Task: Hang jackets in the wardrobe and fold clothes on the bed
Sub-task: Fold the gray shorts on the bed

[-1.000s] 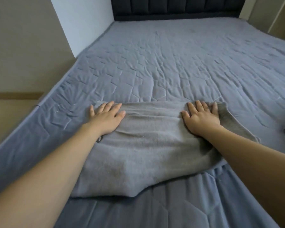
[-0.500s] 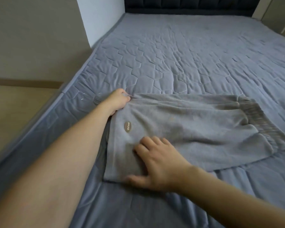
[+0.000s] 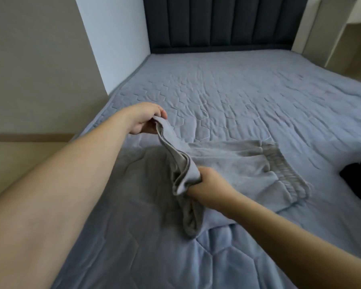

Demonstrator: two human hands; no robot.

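Grey sweatpants (image 3: 227, 163) on bed (image 3: 238, 97), left hand (image 3: 143, 119) pinching, right hand (image 3: 209, 184) gripping folded edge

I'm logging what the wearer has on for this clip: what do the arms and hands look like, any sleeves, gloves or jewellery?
Both forearms are bare as far as the picture shows, with no sleeves in view. The left hand and right hand wear no gloves, and no rings, watch or bracelet show on the visible sides.

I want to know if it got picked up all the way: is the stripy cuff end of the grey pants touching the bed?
Touching. In the head view the ribbed cuff end lies flat on the bed.
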